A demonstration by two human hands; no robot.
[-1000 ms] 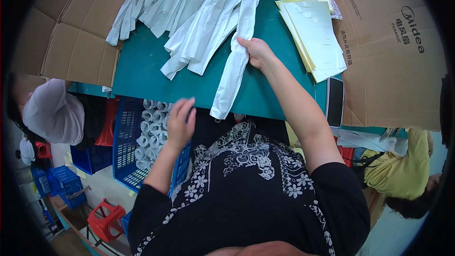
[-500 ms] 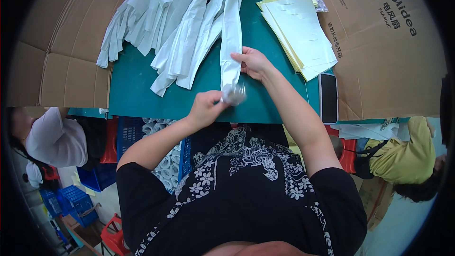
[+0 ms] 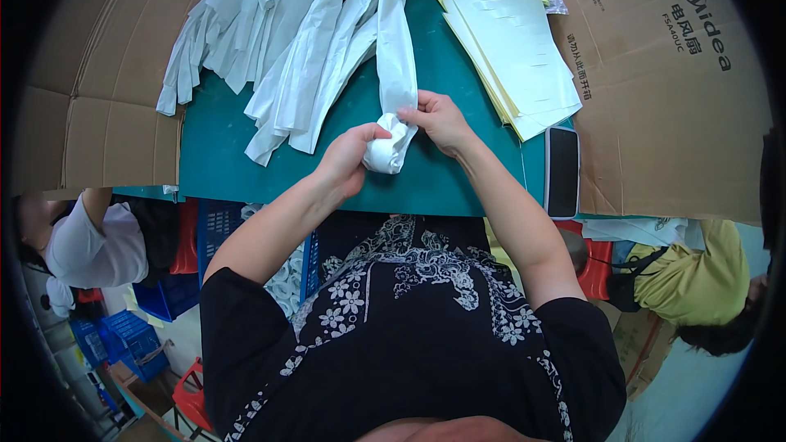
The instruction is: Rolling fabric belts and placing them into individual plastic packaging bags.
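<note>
Near the front of the table, my left hand point(image 3: 348, 157) is closed on a small white roll point(image 3: 383, 155). The roll is the wound end of a long, flat strip of shiny white plastic film point(image 3: 397, 57), whose other end runs back toward the far edge. My right hand point(image 3: 444, 124) pinches the strip's right edge between thumb and fingers, just beyond the roll. To the left, several more long white strips point(image 3: 286, 90) lie loosely fanned and overlapping, their ends toward me.
The green table point(image 3: 221, 139) stands between cardboard boxes, left point(image 3: 106, 74) and right point(image 3: 639, 115). White and yellow sheets point(image 3: 524, 65) and a phone point(image 3: 562, 172) lie on the right. A blue basket point(image 3: 219, 229) holds white rolls below. People sit at both sides.
The strip's near end, blurred and slightly nearer me before, now shows as a clear roll. My left hand has moved a little away from me; my right hand has shifted slightly nearer me.
</note>
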